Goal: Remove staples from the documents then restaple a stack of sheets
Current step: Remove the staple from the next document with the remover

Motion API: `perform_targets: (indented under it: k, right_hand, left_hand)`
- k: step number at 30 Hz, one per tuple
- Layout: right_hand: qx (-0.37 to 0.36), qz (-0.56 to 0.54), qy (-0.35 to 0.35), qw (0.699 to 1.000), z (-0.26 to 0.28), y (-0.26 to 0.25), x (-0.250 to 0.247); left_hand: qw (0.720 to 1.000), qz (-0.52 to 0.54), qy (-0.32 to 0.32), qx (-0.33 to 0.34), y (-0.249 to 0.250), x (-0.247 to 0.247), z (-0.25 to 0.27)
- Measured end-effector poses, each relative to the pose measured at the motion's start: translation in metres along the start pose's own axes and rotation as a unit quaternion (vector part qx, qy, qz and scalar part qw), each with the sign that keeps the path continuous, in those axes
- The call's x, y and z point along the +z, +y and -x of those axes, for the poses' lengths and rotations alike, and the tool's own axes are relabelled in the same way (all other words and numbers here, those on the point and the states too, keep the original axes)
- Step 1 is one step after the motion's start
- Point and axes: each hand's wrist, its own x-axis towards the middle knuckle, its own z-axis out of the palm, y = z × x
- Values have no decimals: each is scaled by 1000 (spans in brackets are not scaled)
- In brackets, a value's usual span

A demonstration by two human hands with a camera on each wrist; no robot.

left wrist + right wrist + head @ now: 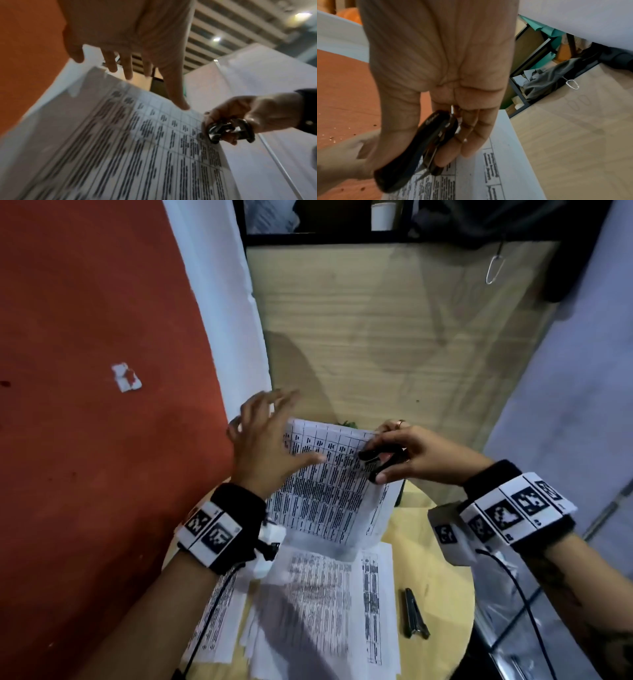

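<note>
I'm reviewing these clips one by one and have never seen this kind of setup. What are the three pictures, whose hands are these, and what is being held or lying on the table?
No machine here: a person works with bare hands, wearing a camera on the head and one on each wrist, on bands with black-and-white markers. The head view looks down at both hands; the other two look along each hand toward its fingers.

The right hand grips a black staple remover with its metal claws at the top corner of a printed document, which is lifted off the table. The left hand is spread open, its thumb touching the page.

On the round yellow table lie more printed sheets and a small metal stapler. Whether a staple is caught in the claws is too blurred to tell.
</note>
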Motion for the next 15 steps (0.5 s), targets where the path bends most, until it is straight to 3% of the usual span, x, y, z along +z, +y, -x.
perform_targets:
  k: [3,5,12,15]
  right_hand:
    - [-13,7,-9,1000,3,-13,-6]
    - [-21,18,-10,1000,6,-20,-10]
    - [-43,10,-28,999,20,-37,-25]
    - [-48,-4,-33,998,24,-39,-27]
  left_hand:
    - [991,-74,-112,15,27,-10,-12]
    - [988,-81,-133,16,36,-14,-17]
    - [968,107,-225,15,38,-30,-23]
    - [959,169,-229,14,37,-34,-22]
